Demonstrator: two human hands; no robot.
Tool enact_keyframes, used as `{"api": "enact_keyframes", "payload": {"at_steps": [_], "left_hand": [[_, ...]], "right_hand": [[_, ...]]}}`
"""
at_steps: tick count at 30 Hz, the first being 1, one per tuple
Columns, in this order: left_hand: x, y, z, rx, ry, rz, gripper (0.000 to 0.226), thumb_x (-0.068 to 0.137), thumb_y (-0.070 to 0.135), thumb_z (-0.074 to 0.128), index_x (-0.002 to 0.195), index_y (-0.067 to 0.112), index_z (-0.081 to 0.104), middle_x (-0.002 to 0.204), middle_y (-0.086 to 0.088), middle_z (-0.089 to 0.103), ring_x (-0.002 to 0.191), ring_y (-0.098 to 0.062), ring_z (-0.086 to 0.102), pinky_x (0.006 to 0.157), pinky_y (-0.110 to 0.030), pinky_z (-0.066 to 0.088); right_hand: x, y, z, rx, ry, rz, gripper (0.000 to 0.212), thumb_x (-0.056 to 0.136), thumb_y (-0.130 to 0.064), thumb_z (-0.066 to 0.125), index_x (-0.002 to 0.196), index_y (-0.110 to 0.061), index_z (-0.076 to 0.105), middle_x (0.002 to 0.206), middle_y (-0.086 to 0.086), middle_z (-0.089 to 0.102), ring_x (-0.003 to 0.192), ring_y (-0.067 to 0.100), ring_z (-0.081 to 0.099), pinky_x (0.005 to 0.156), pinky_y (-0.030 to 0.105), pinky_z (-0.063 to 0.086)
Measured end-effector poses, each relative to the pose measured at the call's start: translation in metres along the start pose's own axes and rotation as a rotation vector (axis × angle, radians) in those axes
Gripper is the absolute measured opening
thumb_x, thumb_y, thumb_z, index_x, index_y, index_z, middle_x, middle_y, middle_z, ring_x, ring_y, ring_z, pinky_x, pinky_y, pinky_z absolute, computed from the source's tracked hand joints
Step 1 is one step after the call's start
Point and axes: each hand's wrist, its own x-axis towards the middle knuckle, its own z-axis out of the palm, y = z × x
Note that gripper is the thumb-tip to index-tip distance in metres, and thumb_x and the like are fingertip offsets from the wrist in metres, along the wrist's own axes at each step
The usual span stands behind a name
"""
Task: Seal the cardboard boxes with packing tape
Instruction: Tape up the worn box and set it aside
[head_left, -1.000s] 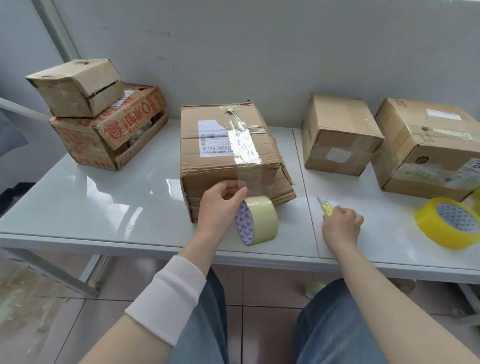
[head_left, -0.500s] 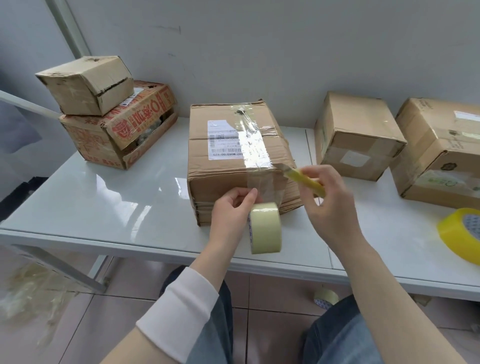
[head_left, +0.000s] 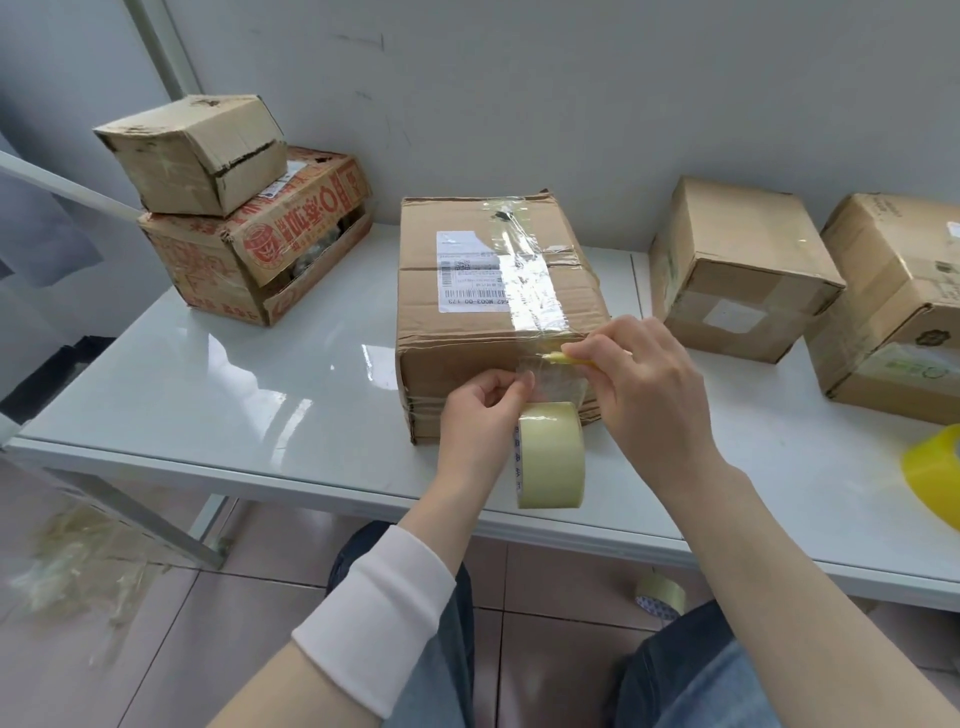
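Observation:
A brown cardboard box (head_left: 467, 343) with a white shipping label stands in the middle of the white table (head_left: 260, 395). Clear tape runs over its top and down its front face to a pale yellow tape roll (head_left: 553, 457). My left hand (head_left: 480, 421) holds the roll upright at the box's front. My right hand (head_left: 644, 384) grips a small yellow cutter (head_left: 563, 358), whose tip touches the stretched tape on the box's front face.
Two stacked boxes (head_left: 249, 208) sit at the back left. Two more boxes (head_left: 737, 270) stand at the right, the farther box (head_left: 898, 301) cut off by the frame. A bright yellow tape roll (head_left: 935, 478) lies at the right edge. Another roll (head_left: 660, 597) lies on the floor.
My right hand rose from the table with the yellow cutter and came to the tape on the box's front. My left hand kept hold of the roll, turning it edge-on.

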Motion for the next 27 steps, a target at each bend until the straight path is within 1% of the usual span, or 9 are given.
{"api": "enact_keyframes", "payload": {"at_steps": [6,8,11,15,17,20,24,25,27], "left_hand": [[-0.002,-0.002,0.003,0.028,0.021,0.012,0.019,0.089,0.021,0.061,0.074,0.013,0.068,0.073,0.0,0.071,0.066,-0.003,0.056,0.065,-0.019,0.042],[-0.003,-0.003,0.003,0.026,0.021,0.027,0.018,0.089,0.023,0.062,0.073,0.016,0.068,0.077,-0.001,0.072,0.067,-0.001,0.058,0.063,-0.012,0.042],[-0.002,-0.005,0.001,0.051,0.011,0.01,0.02,0.088,0.027,0.064,0.069,0.02,0.065,0.078,-0.002,0.072,0.069,-0.002,0.058,0.062,-0.011,0.041],[-0.012,-0.014,-0.001,0.05,-0.053,0.005,0.014,0.088,0.02,0.064,0.075,0.018,0.068,0.071,0.011,0.072,0.069,0.006,0.062,0.062,-0.002,0.041],[-0.02,-0.016,-0.004,0.033,-0.093,0.048,0.01,0.089,0.02,0.063,0.08,0.019,0.069,0.075,0.011,0.073,0.074,0.003,0.065,0.066,-0.004,0.043],[-0.025,-0.008,-0.008,-0.006,-0.13,0.145,0.01,0.088,0.018,0.064,0.081,0.022,0.069,0.077,0.006,0.073,0.078,-0.005,0.067,0.07,-0.011,0.048],[-0.023,0.017,-0.01,-0.045,-0.16,0.225,0.01,0.086,0.019,0.067,0.08,0.026,0.069,0.079,0.005,0.072,0.08,-0.007,0.067,0.071,-0.017,0.05],[-0.022,0.024,-0.01,-0.058,-0.168,0.232,0.01,0.086,0.019,0.067,0.08,0.027,0.069,0.079,0.006,0.072,0.079,-0.007,0.066,0.07,-0.018,0.05],[-0.017,0.038,-0.011,-0.092,-0.174,0.238,0.011,0.085,0.021,0.068,0.078,0.029,0.07,0.079,0.007,0.071,0.078,-0.005,0.064,0.066,-0.018,0.05]], "right_hand": [[0.002,0.001,0.006,-0.04,-0.01,-0.075,0.017,0.07,0.0,0.078,0.085,-0.006,0.073,0.079,0.011,0.066,0.069,0.032,0.059,0.058,0.038,0.052],[-0.003,0.005,0.005,-0.034,0.016,-0.032,0.017,0.071,0.002,0.077,0.085,-0.006,0.074,0.079,0.01,0.066,0.069,0.031,0.059,0.057,0.039,0.052],[-0.016,0.018,0.001,-0.073,0.029,0.049,0.013,0.074,0.001,0.075,0.085,-0.005,0.073,0.077,0.01,0.064,0.068,0.032,0.057,0.055,0.038,0.05],[-0.049,0.044,-0.005,-0.089,-0.007,0.234,0.008,0.078,-0.006,0.072,0.086,-0.006,0.072,0.078,0.01,0.064,0.07,0.031,0.057,0.054,0.032,0.044],[-0.073,0.056,0.0,-0.055,-0.096,0.419,0.012,0.082,-0.012,0.069,0.092,-0.008,0.072,0.085,0.01,0.067,0.075,0.028,0.057,0.059,0.027,0.041],[-0.106,0.072,0.012,-0.085,-0.316,0.675,0.02,0.086,-0.019,0.066,0.102,-0.009,0.071,0.098,0.01,0.069,0.086,0.026,0.053,0.066,0.029,0.039],[-0.113,0.075,0.014,-0.168,-0.468,0.758,0.034,0.09,-0.026,0.06,0.12,-0.011,0.064,0.115,0.012,0.061,0.103,0.029,0.045,0.08,0.033,0.038],[-0.107,0.071,0.011,-0.15,-0.44,0.758,0.036,0.09,-0.027,0.06,0.123,-0.012,0.062,0.117,0.012,0.06,0.107,0.029,0.043,0.084,0.034,0.038],[-0.085,0.05,-0.003,0.117,-0.213,0.76,0.033,0.089,-0.032,0.06,0.117,-0.016,0.063,0.114,0.006,0.061,0.109,0.023,0.045,0.091,0.033,0.041]]}}
